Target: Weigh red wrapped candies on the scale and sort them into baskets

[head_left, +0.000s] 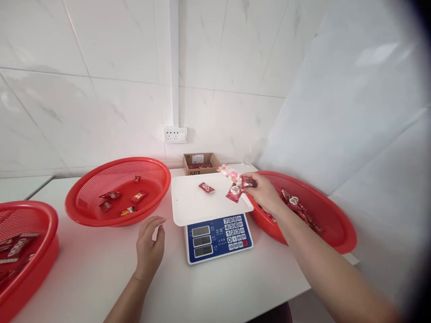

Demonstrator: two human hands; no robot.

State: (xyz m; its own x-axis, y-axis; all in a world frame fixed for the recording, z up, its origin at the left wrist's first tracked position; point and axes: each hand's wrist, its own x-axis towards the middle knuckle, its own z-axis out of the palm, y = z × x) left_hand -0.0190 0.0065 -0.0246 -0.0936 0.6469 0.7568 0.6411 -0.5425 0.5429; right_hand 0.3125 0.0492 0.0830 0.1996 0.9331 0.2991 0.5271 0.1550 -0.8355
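My right hand (264, 193) reaches over the right edge of the white scale pan (191, 208) and pinches a few wrapped candies (237, 184), red and pink ones. One red candy (206, 187) lies alone on the pan. The scale's blue keypad front (218, 237) faces me. My left hand (150, 246) rests on the white table just left of the scale, fingers loosely apart, holding nothing.
A red mesh basket (81, 202) with several candies sits left of the scale. Another red basket (336, 229) with candies is on the right under my forearm, a third (37, 242) at the far left. A small cardboard box (201, 162) stands by the tiled wall.
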